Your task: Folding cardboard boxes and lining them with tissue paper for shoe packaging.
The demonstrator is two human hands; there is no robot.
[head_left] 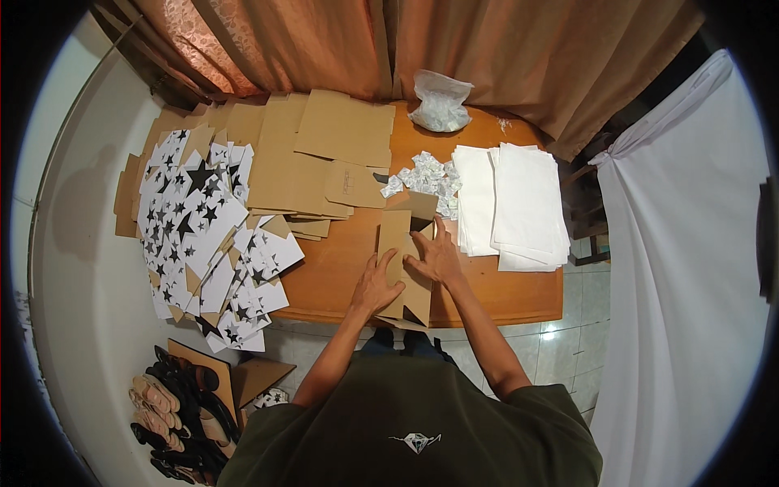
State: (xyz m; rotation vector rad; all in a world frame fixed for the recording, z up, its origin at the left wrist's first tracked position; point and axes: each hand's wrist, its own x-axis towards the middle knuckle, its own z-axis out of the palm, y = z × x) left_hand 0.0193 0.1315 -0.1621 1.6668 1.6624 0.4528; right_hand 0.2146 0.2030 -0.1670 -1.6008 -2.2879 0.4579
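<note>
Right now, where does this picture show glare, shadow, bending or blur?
Head view: glare on the floor at lower right; a soft shadow on the left wall, whose outer edge curves; the cardboard box shows no obvious blur.

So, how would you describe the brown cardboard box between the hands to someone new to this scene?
Start from the orange-brown wooden table before the brown fabric curtain. Toward its near edge, the bare left hand and bare right hand touch a narrow brown cardboard box. Unlike the flat brown cardboard sheets stacked to its left, it is folded into a hollow, open shape.
</note>
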